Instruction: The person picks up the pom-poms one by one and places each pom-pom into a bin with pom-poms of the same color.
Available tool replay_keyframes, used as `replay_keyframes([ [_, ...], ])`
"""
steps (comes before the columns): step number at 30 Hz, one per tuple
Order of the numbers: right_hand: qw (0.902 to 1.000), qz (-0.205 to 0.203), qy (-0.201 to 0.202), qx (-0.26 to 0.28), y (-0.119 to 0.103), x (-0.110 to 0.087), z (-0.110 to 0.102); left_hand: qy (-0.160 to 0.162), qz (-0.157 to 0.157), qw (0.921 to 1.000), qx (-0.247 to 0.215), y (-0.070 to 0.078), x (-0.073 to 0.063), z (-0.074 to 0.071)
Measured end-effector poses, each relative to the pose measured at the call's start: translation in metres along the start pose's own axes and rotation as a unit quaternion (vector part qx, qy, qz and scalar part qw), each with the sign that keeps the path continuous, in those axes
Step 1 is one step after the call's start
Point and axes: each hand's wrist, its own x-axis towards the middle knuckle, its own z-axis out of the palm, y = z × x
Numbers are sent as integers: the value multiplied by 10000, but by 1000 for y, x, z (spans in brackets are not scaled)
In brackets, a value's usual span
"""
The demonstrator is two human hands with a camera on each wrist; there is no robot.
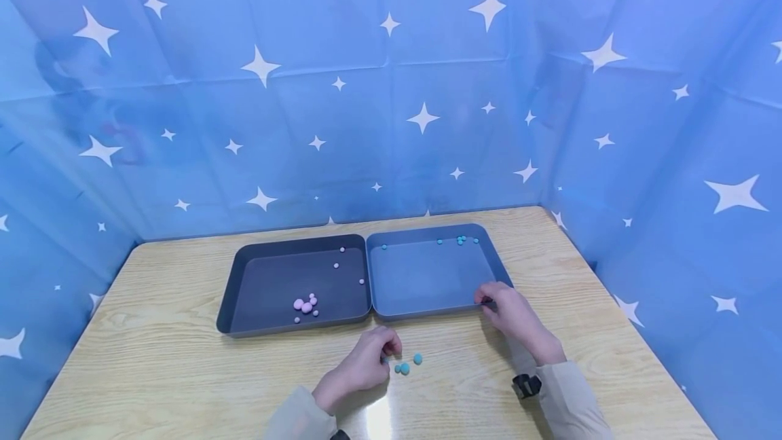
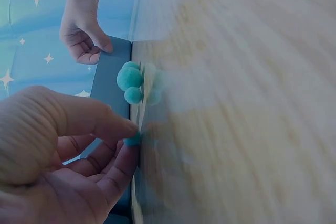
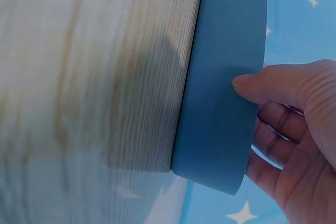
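My left hand [image 1: 366, 360] is low over the wooden table, in front of the trays. Its thumb and fingertips pinch a small teal pom-pom [image 2: 132, 140], mostly covered by them in the left wrist view. Just to the right of this hand, several teal pom-poms [image 1: 405, 369] lie on the table. My right hand [image 1: 516, 314] holds the near right corner of the blue tray [image 1: 427, 277]; in the right wrist view the thumb [image 3: 249, 85] presses the outer wall while the fingers curl over the rim. Small teal pom-poms [image 1: 461, 241] rest inside that tray, mainly along its far side.
A dark tray [image 1: 269, 277] adjoins the blue one on the left and contains several pink pom-poms [image 1: 307, 307] of different sizes. Both trays stand on the wooden table [image 1: 165, 331]. Blue curtains with white stars [image 1: 318, 107] surround the back and sides.
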Motion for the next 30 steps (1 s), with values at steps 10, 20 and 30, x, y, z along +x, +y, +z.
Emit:
replay_keyframes([
  [10,10000,-43,-43,-36,-1,0,-3,10,-364,9990,-254,5,0,-4],
  [20,9999,-52,-57,-73,0,1,-4,225,-164,9967,-760,20,8,-13],
  [30,10000,-64,27,-38,0,0,-2,598,-253,9905,-1215,26,27,-24],
])
